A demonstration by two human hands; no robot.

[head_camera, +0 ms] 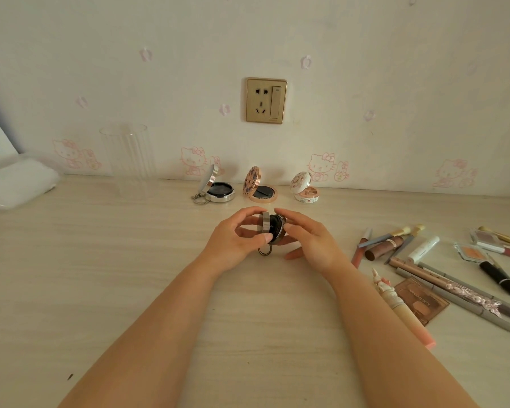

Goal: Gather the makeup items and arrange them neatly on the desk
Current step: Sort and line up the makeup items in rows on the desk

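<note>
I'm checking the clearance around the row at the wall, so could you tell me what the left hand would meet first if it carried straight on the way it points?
Probably the rose-gold compact, open by the wall beyond the left hand; depth is unclear.

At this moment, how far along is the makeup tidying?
Early. Three open compacts, silver, rose-gold and white floral, already stand in a row by the wall. Left hand and right hand hold a fourth, dark compact. The scattered brushes, pencils and palettes at right remain unsorted.
</note>
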